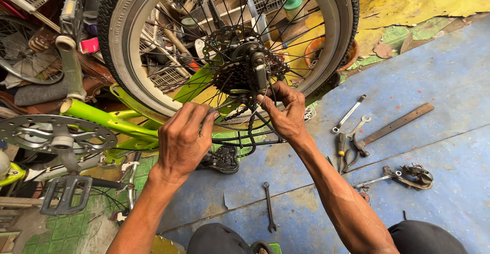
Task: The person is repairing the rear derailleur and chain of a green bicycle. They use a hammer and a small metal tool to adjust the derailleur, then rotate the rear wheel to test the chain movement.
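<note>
Far left: chainring (56, 133) and pedal (66, 194) in view, crank partly behind the green frame (109, 118). Clutter behind them is too jumbled to sort out.

Your left hand (181, 141) is curled, back of hand to camera, fingertips pinched near the chain (240, 112) just below the cogs. Can't tell what it actually holds; palm side is hidden and the fingers cover the spot.

Wheel (224, 44) stands upright, top of the tyre cut off by the frame edge. Cogs (236, 73) sit at the hub, dark and greasy, teeth hard to separate from the spokes.

Your right hand (286, 113) is at the derailleur (259, 73), fingers bent around its lower part, thumb side toward the wheel. Grip looks closed on it, but the contact point is blocked by the fingers.

On the blue floor (439, 80): one spanner (269, 206) between your knees, well apart from the rest. To the right, two more spanners (349, 113), pliers (341, 149) and a hammer (393, 128) lie close together. Further right a loose metal part (416, 176) with a cable; can't identify it.

Your knees are cut off at the bottom edge.
</note>
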Demonstrator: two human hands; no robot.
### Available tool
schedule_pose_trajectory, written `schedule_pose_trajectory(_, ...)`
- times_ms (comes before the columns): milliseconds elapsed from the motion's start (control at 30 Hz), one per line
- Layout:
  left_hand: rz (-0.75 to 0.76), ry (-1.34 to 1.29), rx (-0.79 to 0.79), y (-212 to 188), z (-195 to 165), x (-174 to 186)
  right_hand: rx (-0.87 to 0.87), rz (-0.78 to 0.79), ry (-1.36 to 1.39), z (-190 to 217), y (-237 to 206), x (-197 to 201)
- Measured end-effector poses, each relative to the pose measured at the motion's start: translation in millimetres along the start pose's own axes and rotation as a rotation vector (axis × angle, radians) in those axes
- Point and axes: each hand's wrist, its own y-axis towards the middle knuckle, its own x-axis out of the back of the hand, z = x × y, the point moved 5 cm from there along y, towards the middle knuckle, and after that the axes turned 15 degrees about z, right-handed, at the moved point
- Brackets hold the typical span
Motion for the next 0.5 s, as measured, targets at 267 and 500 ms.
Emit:
schedule_pose_trajectory(267,-0.068,-0.409,0.340,-21.1,-5.3,-36.0,0.035,0.005,-0.041,0.0,-0.9,0.2)
schedule_pose_trajectory(500,-0.149,-0.099,0.112,-13.0,-4.7,-5.1,0.052,-0.024,-0.025,-0.9,-2.5,-2.7)
